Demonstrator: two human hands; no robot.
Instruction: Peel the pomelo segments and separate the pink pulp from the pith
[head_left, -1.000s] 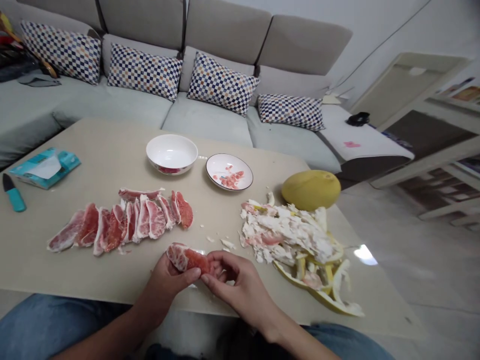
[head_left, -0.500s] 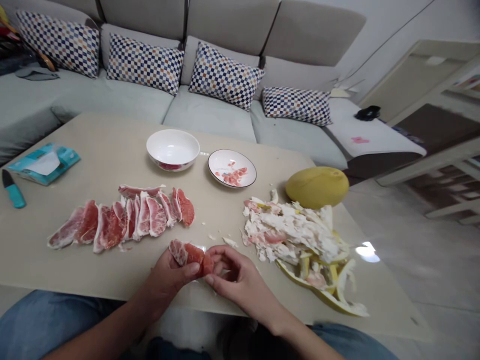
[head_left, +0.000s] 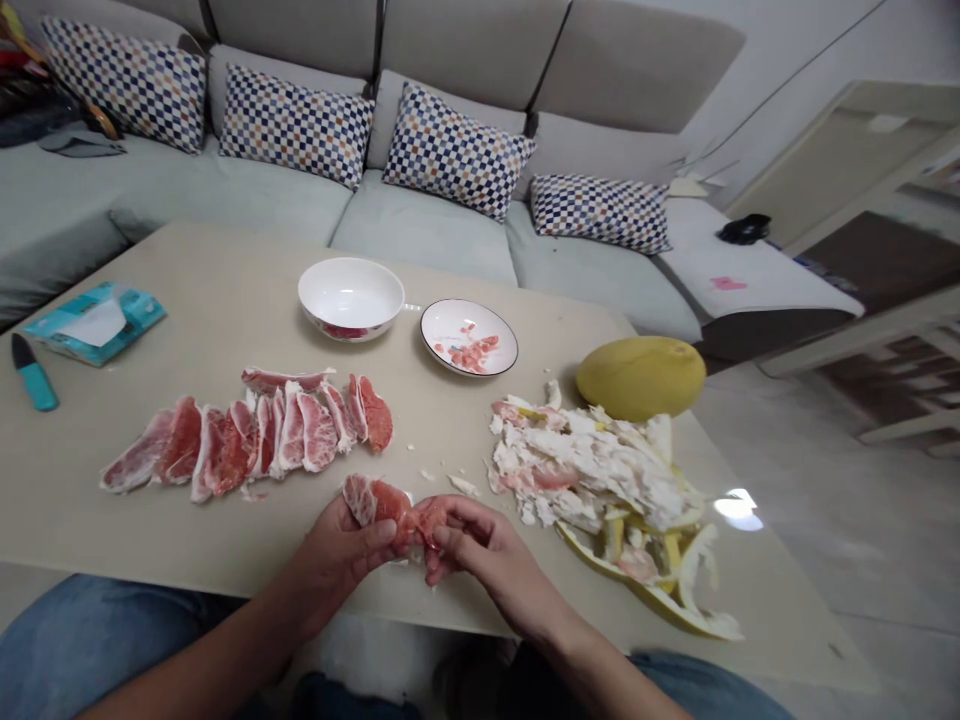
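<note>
A pink pomelo segment, part of it still under pale membrane, is gripped between the thumb and fingers of my left hand. My right hand pinches a piece of pomelo flesh at the segment's right end; the two pieces appear to touch. Both hands are above the near edge of the table. Behind my left hand, several pomelo segments lie in a row. A white plate with a dark rim holds small bits of pink flesh.
A white bowl stands left of the plate. At the right are a whole yellow pomelo, a heap of white pith and yellow rind. At the far left lie a tissue pack and a teal-handled knife.
My right hand has turned slightly and now pinches flesh pulled partly from the segment's right end. My left hand keeps its hold. The view has shifted a little.
</note>
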